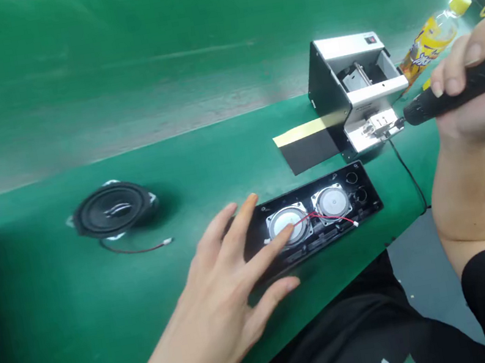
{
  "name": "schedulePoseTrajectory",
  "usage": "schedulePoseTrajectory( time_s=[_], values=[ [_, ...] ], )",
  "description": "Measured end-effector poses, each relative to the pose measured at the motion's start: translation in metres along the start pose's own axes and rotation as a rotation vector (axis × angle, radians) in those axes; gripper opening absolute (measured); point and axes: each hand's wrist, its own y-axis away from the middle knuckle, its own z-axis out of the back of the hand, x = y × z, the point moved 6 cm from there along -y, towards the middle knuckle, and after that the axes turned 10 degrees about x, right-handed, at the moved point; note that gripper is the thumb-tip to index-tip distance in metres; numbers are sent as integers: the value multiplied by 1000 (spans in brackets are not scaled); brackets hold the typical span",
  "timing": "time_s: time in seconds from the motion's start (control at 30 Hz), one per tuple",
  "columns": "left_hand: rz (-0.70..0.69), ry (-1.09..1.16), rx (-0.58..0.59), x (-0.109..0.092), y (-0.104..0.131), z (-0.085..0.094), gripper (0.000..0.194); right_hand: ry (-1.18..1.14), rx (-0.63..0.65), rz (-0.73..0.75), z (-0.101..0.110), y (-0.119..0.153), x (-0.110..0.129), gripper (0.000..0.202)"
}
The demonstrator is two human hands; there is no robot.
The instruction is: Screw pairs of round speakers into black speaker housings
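My left hand [234,269] lies with fingers spread over the left part of a long black speaker panel [322,239]. Its index finger reaches onto the nearer of two small round speakers [287,223]; the other speaker [333,201] sits to its right. Red and black wires with a white plug [355,224] run across them. In my right hand [463,82] is a black electric screwdriver [455,93], held nearly level. Its tip meets the front of a silver and black screw feeder [360,81], at the metal pick-up block [379,123].
A larger black speaker [114,209] with a wire and white plug lies on the green bench [202,163] at left. Behind the screw feeder stands a yellow-capped drink bottle [437,37]. A black and yellow strip [311,145] lies beside the feeder. A cable [409,175] crosses the front edge.
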Motion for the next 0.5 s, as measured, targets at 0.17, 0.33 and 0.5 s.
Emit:
schedulePoseTrajectory(
  time_s=[0.17, 0.33, 0.5],
  values=[
    [36, 108, -37, 6, -4, -5, 50, 338, 205, 216, 6, -6, -17, 58],
    [41, 108, -70, 6, -6, -5, 44, 380, 279, 135, 9, -1, -18, 64],
    [6, 63, -59, 3, -2, -5, 44, 318, 361, 116, 4, 7, -14, 58]
  ],
)
